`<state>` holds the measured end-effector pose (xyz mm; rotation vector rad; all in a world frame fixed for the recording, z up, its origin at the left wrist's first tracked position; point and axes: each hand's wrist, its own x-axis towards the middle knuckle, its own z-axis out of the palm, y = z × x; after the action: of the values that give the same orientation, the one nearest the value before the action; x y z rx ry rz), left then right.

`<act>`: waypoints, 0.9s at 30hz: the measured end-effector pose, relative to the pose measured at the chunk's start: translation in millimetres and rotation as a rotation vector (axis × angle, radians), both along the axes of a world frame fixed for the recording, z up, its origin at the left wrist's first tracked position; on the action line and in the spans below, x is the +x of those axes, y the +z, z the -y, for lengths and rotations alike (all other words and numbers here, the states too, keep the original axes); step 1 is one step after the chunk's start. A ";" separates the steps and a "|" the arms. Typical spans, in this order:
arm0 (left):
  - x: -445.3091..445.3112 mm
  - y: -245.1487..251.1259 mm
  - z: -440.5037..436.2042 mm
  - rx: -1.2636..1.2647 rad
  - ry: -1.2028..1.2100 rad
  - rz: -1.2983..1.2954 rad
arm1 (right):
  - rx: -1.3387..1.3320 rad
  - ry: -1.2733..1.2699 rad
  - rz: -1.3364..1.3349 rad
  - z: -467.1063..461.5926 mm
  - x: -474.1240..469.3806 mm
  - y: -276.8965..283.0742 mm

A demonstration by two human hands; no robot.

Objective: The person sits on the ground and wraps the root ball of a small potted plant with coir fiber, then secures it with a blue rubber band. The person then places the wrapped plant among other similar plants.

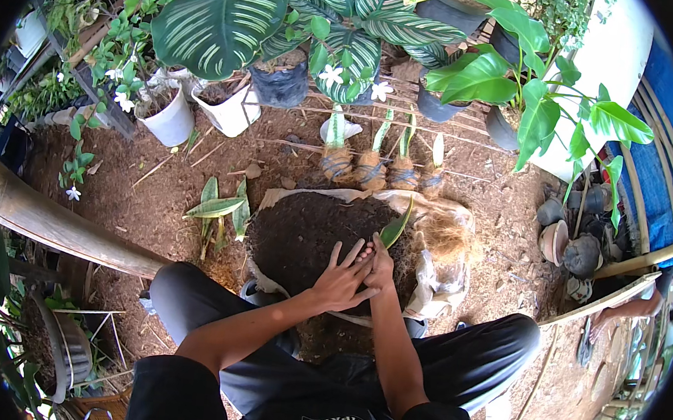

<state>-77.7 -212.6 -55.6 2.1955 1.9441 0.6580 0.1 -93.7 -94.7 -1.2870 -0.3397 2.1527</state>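
My right hand [381,265] is closed around the base of a snake plant leaf cutting [395,227], whose green tip points up and away. Against it rests my left hand [342,282], fingers spread and fingertips at the cutting's base. Both hands are over a heap of dark soil [304,237] on an opened whitish sack [437,303]. Loose coconut fibre [445,234] lies on the sack's right side. Beyond the sack stand several snake plant cuttings with fibre-wrapped root balls [370,171]. More snake plant leaves [214,207] lie on the ground left of the soil.
Potted plants line the far side, among them a black pot [278,85] and a white pot [170,117]. A thick bamboo pole [59,222] lies at left. Small pots [581,255] are piled at right, where another person's hand [603,322] shows beyond a bamboo strip.
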 end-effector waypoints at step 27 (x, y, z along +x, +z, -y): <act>-13.3 4.6 -11.7 -0.018 -0.070 0.004 | 0.067 0.114 -0.260 -19.1 6.5 -46.6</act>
<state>-91.0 -201.0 -51.0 2.2384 1.8545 0.6305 6.5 -74.5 -141.3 -0.9562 -0.3806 2.3503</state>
